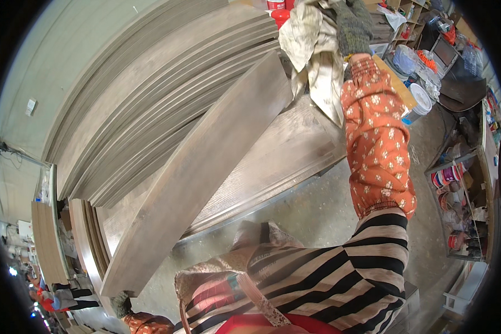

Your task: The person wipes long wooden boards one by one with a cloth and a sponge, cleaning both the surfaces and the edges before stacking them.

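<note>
A long grey-brown wooden board point(200, 167) slants across the view from the lower left to the top middle, over other boards. My left hand point(121, 306), in a dark knit glove, grips the board's near end at the lower left; its fingers are partly hidden. Off the board's far end, my right hand point(355, 26), in a grey-green glove, is closed on a crumpled cream cloth point(317, 47) that hangs down beside that end. Orange floral sleeve covers point(377, 139) run over both forearms.
Stacked long boards point(167, 106) lie behind the slanted one, with a flat wood panel point(273, 150) beneath it. More boards point(50, 239) stand at the left. At right are a white bucket point(420, 100) and a shelf of cans point(456, 206). Another person point(67, 298) is far left.
</note>
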Motion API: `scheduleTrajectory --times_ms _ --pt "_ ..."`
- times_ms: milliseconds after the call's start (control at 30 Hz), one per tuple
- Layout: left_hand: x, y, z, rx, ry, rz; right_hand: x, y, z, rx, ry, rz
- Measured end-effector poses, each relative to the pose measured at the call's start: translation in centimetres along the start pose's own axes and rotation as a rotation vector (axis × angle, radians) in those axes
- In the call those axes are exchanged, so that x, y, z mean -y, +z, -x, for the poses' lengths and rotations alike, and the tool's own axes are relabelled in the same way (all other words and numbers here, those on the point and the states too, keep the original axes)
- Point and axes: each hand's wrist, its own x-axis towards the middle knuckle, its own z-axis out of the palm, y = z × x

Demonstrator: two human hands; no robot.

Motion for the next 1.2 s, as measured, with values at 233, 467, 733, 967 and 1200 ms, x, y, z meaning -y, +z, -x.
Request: scheduleTrajectory --times_ms 233,467,733,967,1200 --pt "3.2 -2.0 -0.3 -0.034 0.057 -0.257 -7.1 -6.4 1.4 0.73 0.044 1.119" --pt "6.6 -6.4 0.8 -0.047 0.123 -0.477 -3.7 -8.8 11.7 1.06 0.498 1.628" --pt "1.1 -3.8 1.7 0.064 -0.024 0.075 1.8 -2.3 12.6 1.113 0.426 1.69" --pt "2.5 -3.6 1.4 -0.053 0.114 -0.417 -6.1 -8.5 6.2 0.854 -0.13 0.991" --pt "4.6 -6.0 2.8 -0.1 0.104 -0.432 -1.3 -6.9 14.5 1.029 0.474 1.431"
